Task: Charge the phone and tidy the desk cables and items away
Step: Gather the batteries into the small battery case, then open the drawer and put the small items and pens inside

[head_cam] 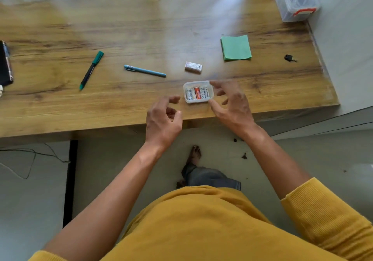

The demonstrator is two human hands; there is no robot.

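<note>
A small clear plastic case [198,83] holding several batteries lies on the wooden desk [141,28] near its front edge. My right hand [232,105] hovers at the case's right side with fingers spread; the thumb tip is at its lower right corner and the index tip at its upper right corner. My left hand [163,117] is just left of the case, fingers loosely curled, holding nothing. A green marker [91,69], a blue pen [144,70] and a small silver packet [193,67] lie further back. No phone is plainly visible.
Green sticky notes [236,47] and a black key [289,58] lie to the right. A clear lidded box with an orange latch [296,0] stands at the far right corner. A black object [5,64] pokes in at the left edge. Thin cables [30,155] trail on the floor.
</note>
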